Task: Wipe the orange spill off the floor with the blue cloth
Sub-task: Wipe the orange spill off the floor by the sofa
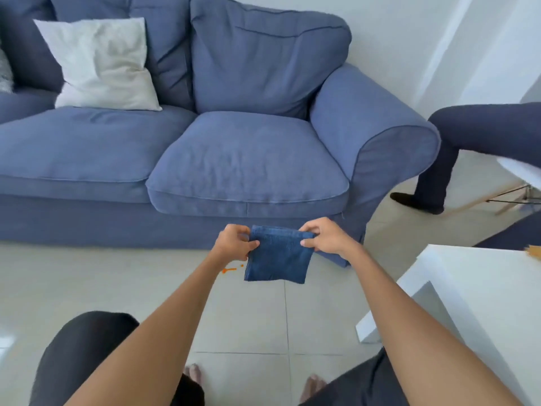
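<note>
Person seated, both arms out over the tiled floor (146, 291). Left hand (234, 243) pinches the upper left corner of the blue cloth (278, 256); right hand (323, 237) pinches the upper right corner. Both are closed on the fabric — the cloth hangs folded, roughly square, held up off the floor in front of the blue sofa (205, 148).

Orange spill (229, 270) sits on a tile just below the left wrist, a small streak plus a dot, partly hidden by the forearm and cloth. It is not yet wiped.

Risks, judged: the spill may extend under the cloth where it is hidden, so a short wipe could miss part. A thin folded cloth could smear the liquid toward the grout line or sofa skirt — both nearby. White table (468, 303) stands close at the right elbow.
</note>
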`<state>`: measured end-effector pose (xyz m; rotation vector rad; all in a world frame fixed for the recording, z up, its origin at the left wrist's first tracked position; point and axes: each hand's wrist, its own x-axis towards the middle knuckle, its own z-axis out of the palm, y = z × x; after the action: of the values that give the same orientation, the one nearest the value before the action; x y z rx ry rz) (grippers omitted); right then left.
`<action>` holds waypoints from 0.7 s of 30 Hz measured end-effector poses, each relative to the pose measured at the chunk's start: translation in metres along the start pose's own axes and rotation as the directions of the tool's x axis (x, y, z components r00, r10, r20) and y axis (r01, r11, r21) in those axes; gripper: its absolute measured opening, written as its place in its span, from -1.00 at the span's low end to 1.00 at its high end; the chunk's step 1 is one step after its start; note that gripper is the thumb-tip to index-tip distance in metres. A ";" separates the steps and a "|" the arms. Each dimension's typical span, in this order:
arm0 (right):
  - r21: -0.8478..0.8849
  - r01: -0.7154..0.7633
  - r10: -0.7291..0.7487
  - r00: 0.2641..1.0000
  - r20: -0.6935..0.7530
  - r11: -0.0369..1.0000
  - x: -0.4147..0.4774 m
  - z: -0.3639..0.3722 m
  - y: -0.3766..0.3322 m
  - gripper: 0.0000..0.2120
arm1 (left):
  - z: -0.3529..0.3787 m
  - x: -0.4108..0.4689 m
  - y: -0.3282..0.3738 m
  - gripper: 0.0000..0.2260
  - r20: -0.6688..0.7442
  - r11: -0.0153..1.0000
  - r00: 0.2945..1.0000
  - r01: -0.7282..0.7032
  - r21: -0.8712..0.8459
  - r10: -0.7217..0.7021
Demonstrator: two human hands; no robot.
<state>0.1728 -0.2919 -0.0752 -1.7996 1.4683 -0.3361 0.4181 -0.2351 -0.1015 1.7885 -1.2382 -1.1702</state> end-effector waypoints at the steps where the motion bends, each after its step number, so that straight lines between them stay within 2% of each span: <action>1: -0.006 -0.020 0.020 1.000 0.018 1.000 0.012 0.015 0.013 -0.86 | 0.006 0.006 -0.017 -0.82 0.016 0.999 0.999 0.034 0.000 -0.034; 8: -0.047 -0.179 0.183 0.977 0.108 0.983 0.073 0.110 0.103 -0.84 | 0.051 0.052 -0.123 -0.96 0.130 0.970 0.962 0.242 -0.017 -0.238; 14: -0.080 -0.207 0.216 0.969 0.122 0.975 0.139 0.172 0.154 -0.81 | 0.079 0.111 -0.194 -0.91 0.073 0.952 0.950 0.301 0.058 -0.305; 17: -0.033 -0.243 0.244 0.970 0.024 0.969 0.172 0.190 0.174 -0.84 | 0.087 0.148 -0.215 -0.91 0.022 0.961 0.963 0.266 0.075 -0.269; 19: 0.024 -0.260 0.261 0.960 -0.098 0.965 0.193 0.200 0.184 -0.84 | 0.091 0.174 -0.221 -0.94 -0.017 0.970 0.974 0.226 0.085 -0.226; 21: 0.071 -0.259 0.269 0.937 -0.223 0.963 0.208 0.216 0.190 -0.83 | 0.096 0.198 -0.229 -0.88 -0.076 0.975 0.978 0.201 0.099 -0.194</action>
<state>0.2362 -0.4042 -0.4062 -1.5446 1.8288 -0.4459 0.4406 -0.3480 -0.3978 2.0514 -1.1232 -1.1619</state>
